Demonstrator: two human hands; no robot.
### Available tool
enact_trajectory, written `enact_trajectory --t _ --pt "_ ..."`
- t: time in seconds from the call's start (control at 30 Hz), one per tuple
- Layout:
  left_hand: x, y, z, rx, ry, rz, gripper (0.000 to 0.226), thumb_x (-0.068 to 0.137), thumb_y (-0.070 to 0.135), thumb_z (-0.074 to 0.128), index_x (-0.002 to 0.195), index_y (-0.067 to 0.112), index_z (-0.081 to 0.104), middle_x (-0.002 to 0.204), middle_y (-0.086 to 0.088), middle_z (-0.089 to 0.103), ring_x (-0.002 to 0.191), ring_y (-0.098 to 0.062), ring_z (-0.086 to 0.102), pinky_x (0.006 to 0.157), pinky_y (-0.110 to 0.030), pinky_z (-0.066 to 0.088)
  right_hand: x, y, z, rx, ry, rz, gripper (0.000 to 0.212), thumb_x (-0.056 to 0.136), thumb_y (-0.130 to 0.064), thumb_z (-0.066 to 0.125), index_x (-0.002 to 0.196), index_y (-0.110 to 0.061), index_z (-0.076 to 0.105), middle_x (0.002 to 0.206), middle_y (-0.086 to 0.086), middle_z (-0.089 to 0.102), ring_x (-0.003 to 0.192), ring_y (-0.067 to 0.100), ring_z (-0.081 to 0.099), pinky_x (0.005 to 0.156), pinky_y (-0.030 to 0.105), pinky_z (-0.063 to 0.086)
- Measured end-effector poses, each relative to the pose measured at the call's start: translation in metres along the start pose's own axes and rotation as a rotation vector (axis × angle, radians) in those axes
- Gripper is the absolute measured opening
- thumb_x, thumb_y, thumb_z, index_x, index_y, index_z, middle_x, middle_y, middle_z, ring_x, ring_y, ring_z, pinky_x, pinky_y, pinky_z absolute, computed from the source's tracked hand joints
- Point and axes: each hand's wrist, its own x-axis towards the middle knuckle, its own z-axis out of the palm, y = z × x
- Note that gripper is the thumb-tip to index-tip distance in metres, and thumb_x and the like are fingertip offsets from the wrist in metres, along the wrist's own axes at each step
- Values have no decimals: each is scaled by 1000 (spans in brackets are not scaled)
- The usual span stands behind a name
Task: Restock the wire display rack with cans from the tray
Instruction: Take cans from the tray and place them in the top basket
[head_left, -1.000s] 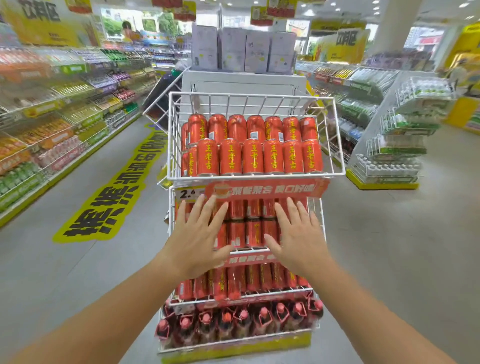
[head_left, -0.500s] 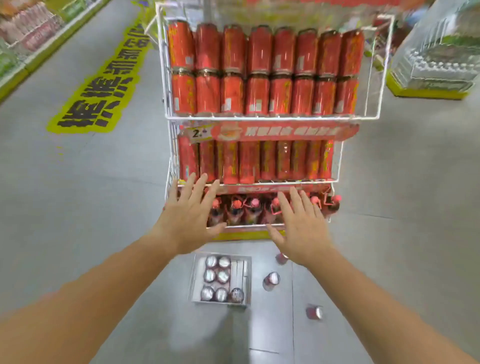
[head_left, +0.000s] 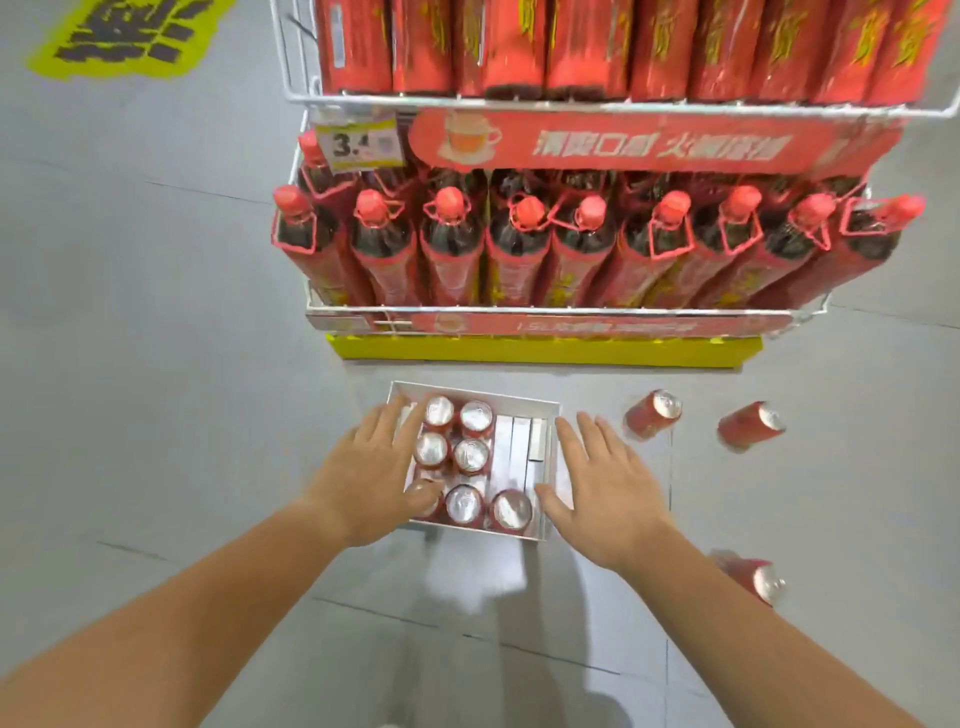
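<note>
**Step in hand:** pick-up from tray, pre-grasp. L hand and R hand are over the white tray, which sits on the floor just in front of the wire display rack.

**Hands:** both have fingers straight and spread, nothing held. L hand overlaps the tray's left edge, thumb at a front-row can; contact can't be confirmed. R hand is at the right edge.

**Tray contents:** seven red cans, upright, packed to the left. Right part is bare.

**Next move (est.):** curl fingers round a can, or grip both tray walls and lift; can't tell which. Either way, carry up to the can shelf.

**Surroundings:**
- Bottles fill the lowest shelf.
- Price tag sits above them, yellow base below.
- Three loose cans lie on their sides right of the tray, one beside the R forearm. Probable roll/trip hazard.
</note>
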Motion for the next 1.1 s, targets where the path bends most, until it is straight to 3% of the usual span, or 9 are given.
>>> enact_trajectory --t 0.07,0.13,0.3,0.43,0.57,0.67,0.83,0.97,1.1 --pt "15 -10 39 -159 -24 -78 95 86 63 48 157 10 14 160 -17 25 145 -34 30 113 -45 34 26 7 35 46 -45 -11 79 98 -59 29 161 -19 2 169 9 3 156 27 2 124 41 10" --pt "32 -20 69 -346 -97 -155 94 91 59 56 159 13 8 163 -10 15 148 -29 24 117 -40 25 53 12 64 83 -73 -25 79 99 -56 36 160 -19 3 169 8 5 156 25 2 124 40 10" --pt "81 -55 128 -577 -214 -253 103 72 72 61 154 21 24 156 -8 32 140 -27 42 114 -45 36 114 16 112 145 -92 -63 74 98 -52 44 158 -17 18 162 8 29 149 24 24 119 37 24" --pt "101 -65 147 -576 -309 -331 75 80 33 71 144 7 41 144 -14 50 125 -29 54 104 -38 45 148 14 137 224 -200 -62 63 95 -40 53 152 -20 35 153 6 44 140 24 40 113 37 36" --pt "111 -68 168 -524 -293 -270 42 84 13 70 122 15 51 117 -5 64 105 -22 63 87 -32 51 171 9 159 397 -294 -76 65 78 -27 69 141 -30 50 136 -1 61 124 20 58 104 37 48" --pt "114 -63 175 -535 -203 -209 47 75 22 85 115 20 60 109 4 67 100 -16 64 82 -25 48 180 5 176 497 -290 -70 71 68 -30 85 132 -30 53 117 -5 67 105 17 64 95 38 53" --pt "114 -64 180 -627 -163 -207 59 67 15 89 119 22 62 113 6 70 104 -14 64 91 -29 50 184 3 187 614 -182 -17 63 61 -35 94 113 -27 59 104 -5 69 88 12 70 84 37 58" --pt "109 -66 187 -751 -149 -235 62 66 14 88 119 30 62 110 9 72 104 -13 67 96 -43 54 188 3 193 630 -136 -46 69 55 -39 95 115 -25 66 105 -7 72 92 12 70 88 38 58" --pt "108 -66 186 -781 -119 -232 63 65 15 89 120 30 62 111 10 73 105 -11 67 96 -40 55 186 4 197 722 -111 -83 65 49 -46 93 107 -25 72 95 -11 77 89 7 72 88 39 59"
